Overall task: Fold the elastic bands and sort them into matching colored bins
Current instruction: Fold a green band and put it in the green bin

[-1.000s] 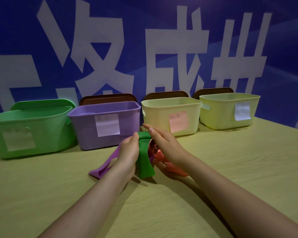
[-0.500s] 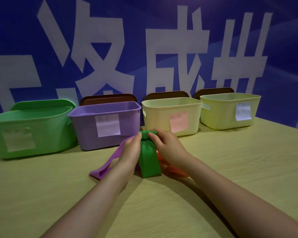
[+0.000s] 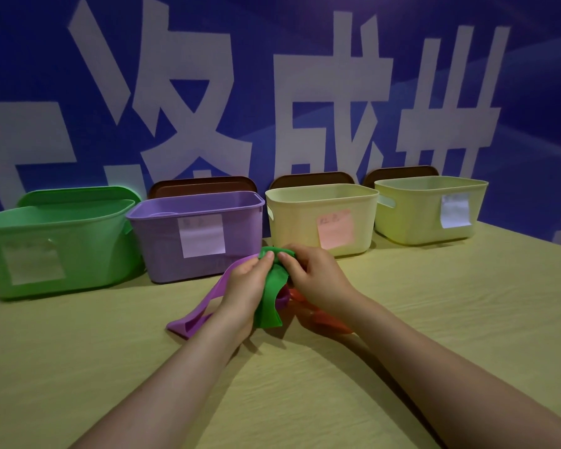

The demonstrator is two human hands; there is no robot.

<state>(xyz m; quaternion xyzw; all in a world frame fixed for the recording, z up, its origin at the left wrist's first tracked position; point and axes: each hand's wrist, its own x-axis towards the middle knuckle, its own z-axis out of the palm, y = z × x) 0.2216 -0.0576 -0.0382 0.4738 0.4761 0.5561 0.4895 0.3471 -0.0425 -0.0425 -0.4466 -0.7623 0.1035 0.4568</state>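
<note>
Both hands meet at the top of the green band (image 3: 269, 294). Left hand (image 3: 245, 291): fingers curled, thumb tip pinching the band's folded top edge from the left. Right hand (image 3: 314, 280): fingers curled too, fingertips pinching the same fold from the right, w/ the two thumbs nearly touching. No gap to speak of between either hand's thumb & fingers; both grip tight on the band.

Below the pinch the green band hangs down btwn the palms, lower end just over the table (image 3: 434, 319).

Under & left of the left hand: purple band (image 3: 201, 314), lying on the table, running from behind the fingers out past the left wrist. Under the right hand: orange band (image 3: 324, 320), mostly hidden by the palm.

Beyond the fingertips, a row of bins at the table's far edge: purple bin (image 3: 162, 247) just behind the left hand, cream bin (image 3: 292, 222) w/ pink note just behind the right. Green bin (image 3: 88, 244) well left, yellow-green bin (image 3: 412, 215) well right. Blue wall w/ large white characters behind.
</note>
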